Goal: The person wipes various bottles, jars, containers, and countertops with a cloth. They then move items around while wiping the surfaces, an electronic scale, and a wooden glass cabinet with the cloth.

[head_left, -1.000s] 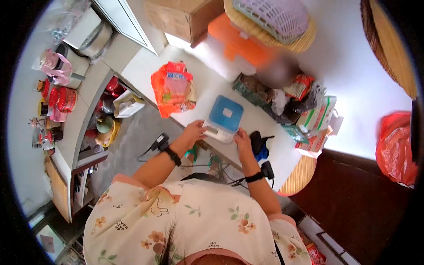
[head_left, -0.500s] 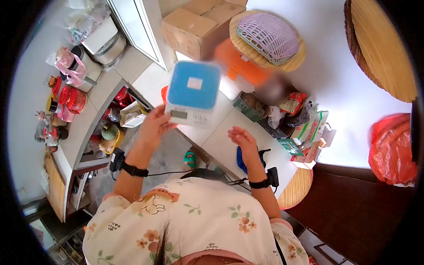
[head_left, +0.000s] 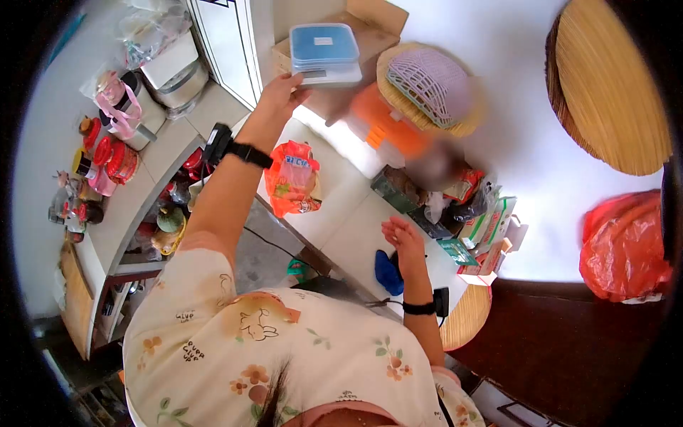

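My left hand reaches far forward and grips the near left edge of a white kitchen scale. A blue-topped clear container rests on the scale, which is over the cardboard box. Above the counter, my right hand is held with its fingers apart and nothing in it. Close to it lies a dark blue item. An orange-red plastic bag stands on the white counter, between my two hands.
A purple basket sits on a round woven tray beyond an orange object. Boxes and packets line the counter's right side. At left are jars and appliances. A red bag hangs at right.
My left hand has carried the scale and container forward, from the counter to over the cardboard box. My right hand has let go of the scale. The orange-red bag shows fully again.
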Demonstrator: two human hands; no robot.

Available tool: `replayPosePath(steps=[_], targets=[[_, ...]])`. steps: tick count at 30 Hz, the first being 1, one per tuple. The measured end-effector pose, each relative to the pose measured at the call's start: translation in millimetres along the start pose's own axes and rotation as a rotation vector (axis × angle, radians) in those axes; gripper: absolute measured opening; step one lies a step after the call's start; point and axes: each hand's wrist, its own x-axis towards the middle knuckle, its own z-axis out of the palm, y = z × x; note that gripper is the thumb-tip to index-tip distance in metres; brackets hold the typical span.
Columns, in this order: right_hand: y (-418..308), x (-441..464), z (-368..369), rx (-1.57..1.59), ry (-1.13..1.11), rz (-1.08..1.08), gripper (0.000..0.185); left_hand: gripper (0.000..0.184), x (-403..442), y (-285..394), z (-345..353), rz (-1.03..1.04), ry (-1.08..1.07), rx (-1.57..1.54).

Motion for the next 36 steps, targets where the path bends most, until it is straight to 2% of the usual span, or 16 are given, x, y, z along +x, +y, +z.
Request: replayPosePath(steps=[3,6,11,14,16,17,20,21,23,24,26,27,29,31,33,36], targets=[[6,-14,-11,0.011,0.073,0.048,0.033,0.023,35,13,4,-0.040,0.057,0.097],[9,-28,-25,0.022,0.114,0.045,0.033,0.024,63,28,3,-0.035,0.110,0.212],[18,-44,-36,0.049,0.191,0.059,0.033,0.027,121,39,-11,0.224,0.196,0.490],[45,-42,-54,-0.028,0.251,0.072,0.033,0.036,148,41,-19,0.240,0.151,0.623],[80,-34,-78,-0.154,0.276,0.043,0.033,0.044,141,38,-13,0.427,0.398,0.981],[94,-29,-87,-0.465,0.335,-0.027,0.036,0.048,131,35,-11,0.509,0.521,1.168],[136,-29,-110,-1.320,0.380,-0.294,0.054,0.065,47,0,-33,0.491,0.413,0.956],[151,-39,-105,-1.344,0.370,-0.230,0.059,0.066,33,-31,-69,0.540,0.312,1.291],[186,-36,-106,-1.387,0.329,-0.071,0.070,0.073,-18,-111,-139,0.335,0.005,1.721],[220,-35,-117,-1.468,0.308,-0.029,0.076,0.095,-39,-155,-169,0.273,-0.008,1.755],[227,-38,-91,-1.584,0.420,-0.135,0.080,0.117,-86,-183,-163,0.006,0.221,1.797],[229,-33,-81,-1.567,0.439,-0.117,0.081,0.127,-98,-195,-162,-0.119,0.330,1.765],[229,-16,-70,-1.546,0.501,-0.073,0.082,0.134,-90,-214,-157,-0.331,0.496,1.502],[230,2,-62,-1.536,0.411,-0.158,0.086,0.133,-75,-230,-164,-0.383,0.429,1.380],[222,29,-26,-1.546,0.320,-0.210,0.091,0.119,-67,-239,-187,-0.253,0.289,1.456],[214,89,32,-1.383,0.110,-0.379,0.086,0.077,-68,-235,-226,0.291,-0.088,1.786]])
